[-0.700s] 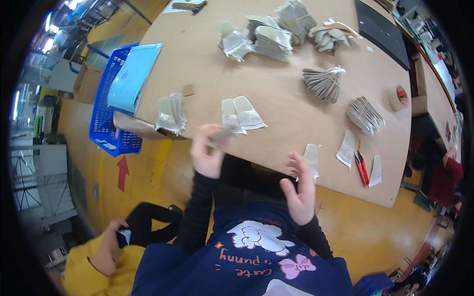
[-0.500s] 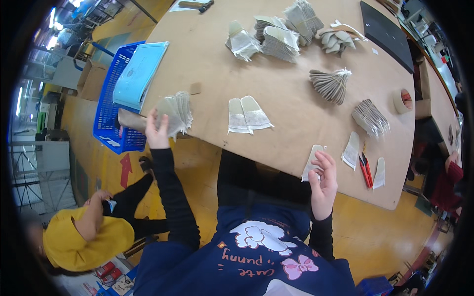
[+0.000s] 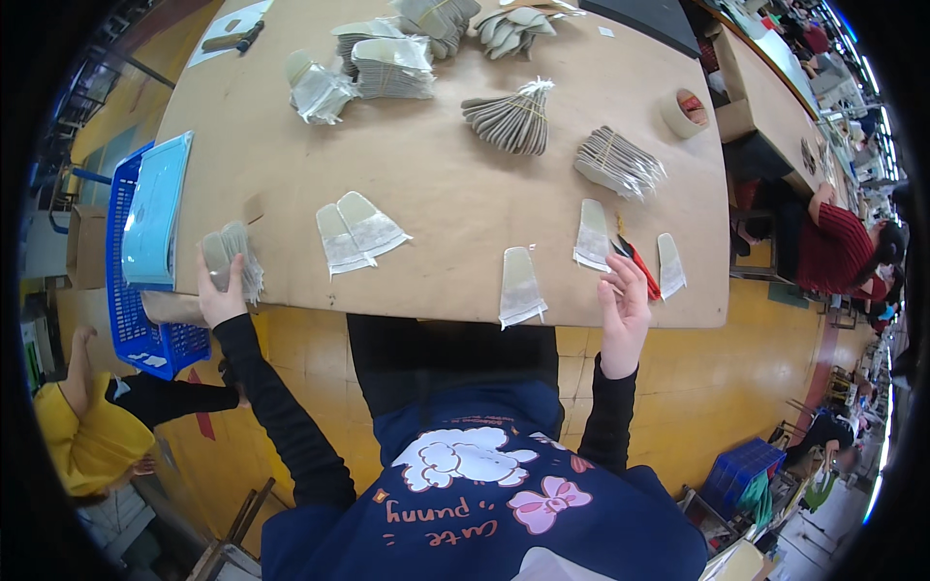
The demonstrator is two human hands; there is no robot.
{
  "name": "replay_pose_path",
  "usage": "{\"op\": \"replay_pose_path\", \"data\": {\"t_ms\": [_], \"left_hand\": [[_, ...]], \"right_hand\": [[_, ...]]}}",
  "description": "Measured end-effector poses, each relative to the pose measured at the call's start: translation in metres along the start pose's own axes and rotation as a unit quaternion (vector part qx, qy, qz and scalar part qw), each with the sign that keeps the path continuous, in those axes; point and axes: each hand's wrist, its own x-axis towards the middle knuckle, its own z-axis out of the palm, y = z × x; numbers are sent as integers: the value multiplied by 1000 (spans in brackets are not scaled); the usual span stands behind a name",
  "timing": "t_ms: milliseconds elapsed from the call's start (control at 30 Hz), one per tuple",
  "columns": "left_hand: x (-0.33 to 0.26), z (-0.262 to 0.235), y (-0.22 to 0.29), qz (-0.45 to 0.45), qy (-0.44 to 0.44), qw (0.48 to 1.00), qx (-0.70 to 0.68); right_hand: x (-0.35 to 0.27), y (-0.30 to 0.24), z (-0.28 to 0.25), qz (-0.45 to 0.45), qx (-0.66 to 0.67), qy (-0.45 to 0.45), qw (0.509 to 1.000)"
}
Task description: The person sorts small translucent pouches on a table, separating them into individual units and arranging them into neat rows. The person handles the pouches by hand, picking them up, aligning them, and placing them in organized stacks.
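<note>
My left hand (image 3: pixel 223 295) is at the table's left edge, thumb and fingers closed around a fanned stack of grey, round-ended fabric pieces (image 3: pixel 246 261); how many it grips is hidden. Two overlapping pieces (image 3: pixel 360 230) lie to the right of it. My right hand (image 3: pixel 625 320) hovers by the near edge, fingers loosely bent and apart, holding nothing. Around it lie single fabric pieces: one (image 3: pixel 521 283) to its left, one (image 3: pixel 592 232) beyond it and one (image 3: pixel 670 265) to its right. Red-handled pliers or snips (image 3: pixel 639 267) lie just beyond the fingers, partly covered.
Bundled fabric pieces (image 3: pixel 392 68) stand at the back, with banded bundles (image 3: pixel 513 118) (image 3: pixel 616 163) further right. A tape roll (image 3: pixel 685 113) sits near the right edge. At left, a blue basket (image 3: pixel 121 252) bears a light-blue folder (image 3: pixel 155 213). A hammer (image 3: pixel 235 39) lies far left. Other people are nearby.
The view has swung rightward, so the table's things appear further left. My right hand now appears beside the red-handled tool, further right over the table. My left hand stays at the stack.
</note>
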Motion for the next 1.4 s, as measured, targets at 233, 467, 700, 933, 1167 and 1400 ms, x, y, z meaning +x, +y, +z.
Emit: {"op": "replay_pose_path", "data": {"t_ms": [233, 467, 700, 933, 1167, 1400], "left_hand": [[0, -4, 9, 27, 85, 995, 49], [-59, 20, 115, 75, 14, 988, -132], [-60, 78, 162, -23, -141, 976, -165], [-61, 91, 158, 20, -153, 983, -97], [-36, 89, 150, 49, -232, 969, -72], [-99, 81, 206, 55, -249, 937, -240]], "right_hand": [[22, 14, -21, -61, -156, 62, 984], [50, 43, 7, -119, -364, 26, 923], [58, 43, 1, -17, -211, 5, 977], [37, 29, 8, 92, 140, -80, 983], [16, -13, 57, 128, 256, -157, 945], [-17, -19, 101, 68, 208, -217, 951]]}}
